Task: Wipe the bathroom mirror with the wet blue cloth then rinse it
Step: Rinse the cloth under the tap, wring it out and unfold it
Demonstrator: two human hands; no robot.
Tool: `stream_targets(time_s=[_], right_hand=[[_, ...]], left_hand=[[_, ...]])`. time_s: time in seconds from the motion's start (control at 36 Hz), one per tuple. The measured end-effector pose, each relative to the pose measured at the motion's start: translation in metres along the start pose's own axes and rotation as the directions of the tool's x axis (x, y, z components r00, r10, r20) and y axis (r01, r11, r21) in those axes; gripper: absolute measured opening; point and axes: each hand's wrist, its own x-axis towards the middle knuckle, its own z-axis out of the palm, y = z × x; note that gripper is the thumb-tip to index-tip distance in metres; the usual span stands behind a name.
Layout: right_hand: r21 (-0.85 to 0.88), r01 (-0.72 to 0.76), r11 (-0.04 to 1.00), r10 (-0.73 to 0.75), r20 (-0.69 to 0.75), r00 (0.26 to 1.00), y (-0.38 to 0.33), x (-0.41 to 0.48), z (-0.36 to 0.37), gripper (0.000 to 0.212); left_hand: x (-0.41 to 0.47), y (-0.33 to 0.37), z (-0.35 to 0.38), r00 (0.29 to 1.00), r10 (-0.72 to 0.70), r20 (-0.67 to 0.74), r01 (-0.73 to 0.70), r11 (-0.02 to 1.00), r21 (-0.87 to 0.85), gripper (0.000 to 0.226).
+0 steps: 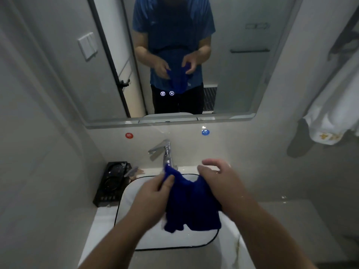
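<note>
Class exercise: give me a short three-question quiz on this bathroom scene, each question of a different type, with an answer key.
1. True or false: the blue cloth is pressed against the mirror.
2. What sits left of the sink? A) black tray B) soap bottle C) cup
3. Fill in: the left hand and right hand hold the cloth over the ____.
Key: 1 false; 2 A; 3 sink.

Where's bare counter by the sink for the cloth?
Bare: counter right of the basin; strip left of it, before the black tray. Crowded: tray by faucet; left hand, right hand, blue cloth over basin.
</note>
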Motion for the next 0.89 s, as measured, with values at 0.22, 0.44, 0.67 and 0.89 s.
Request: stream_targets(time_s=[0.22, 0.44, 0.67, 0.89], right_hand=[[0.205, -0.093, 0.974, 0.013, 0.363, 0.932, 0.001, -0.005, 0.008, 0.048], [-0.042, 0.096, 0.994, -0.092, 0.095, 0.991, 0.053, -0.005, -0.004, 0.056], [0.505, -0.550, 0.665, 0.201, 0.588, 0.783, 0.096, 0.012, -0.048, 0.048], [0.418, -0.385, 0.823, 0.262, 0.323, 0.910, 0.131, 0.089, -0.099, 0.063]], left_hand=[[-0.008, -0.001, 0.010, 0.994, -0.035, 0.104, 0.057, 0.974, -0.217, 0.037], [0.000, 0.003, 0.025, 0.986, -0.142, 0.090, 0.162, 0.942, -0.293, 0.029], [0.029, 0.003, 0.067, 0.957, -0.284, 0.061, 0.287, 0.890, -0.354, 0.028], [0.076, -0.003, 0.132, 0.941, -0.338, 0.033, 0.339, 0.939, -0.048, 0.032]])
